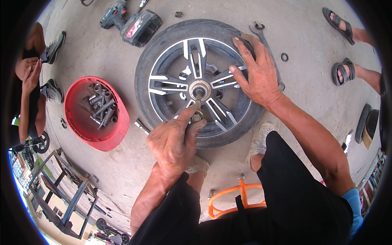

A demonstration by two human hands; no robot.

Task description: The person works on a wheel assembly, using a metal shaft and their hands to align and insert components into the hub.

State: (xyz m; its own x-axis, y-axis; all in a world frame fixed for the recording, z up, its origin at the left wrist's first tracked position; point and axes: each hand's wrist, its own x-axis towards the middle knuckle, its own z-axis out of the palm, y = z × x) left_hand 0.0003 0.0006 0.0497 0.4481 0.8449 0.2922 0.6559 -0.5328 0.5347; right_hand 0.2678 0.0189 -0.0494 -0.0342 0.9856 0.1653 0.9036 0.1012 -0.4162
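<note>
— Bare concrete floor [310,24], grey and scuffed. What lies on it?

— A scooter wheel [196,81] lies flat in the middle: black rubber tyre around a dark alloy rim with silver-edged spokes and a round metal hub.

— And the hands?

— The left hand [175,143] sits at the wheel's near edge, fingers curled tight around a slim metal tool [198,107] whose tip stands in the hub. The right hand [255,75] lies spread, palm down, on the far right of the wheel, fingers open across a spoke and the tyre, gripping nothing.

— What else is nearby?

— Left of the wheel, a red hard hat [96,113] lies upturned, holding a heap of dull steel sockets [102,107]. One loose socket [141,125] lies between hat and tyre. Beyond the wheel rests a cordless drill [116,15] beside its dark battery pack [141,27]. A long spanner [263,38] lies partly under the right hand, touching the tyre, with a small ring washer [284,56] just beside it. An orange metal stool [239,196] shows between the person's knees. Sandalled feet [341,45] of another person stand at the right.
</note>
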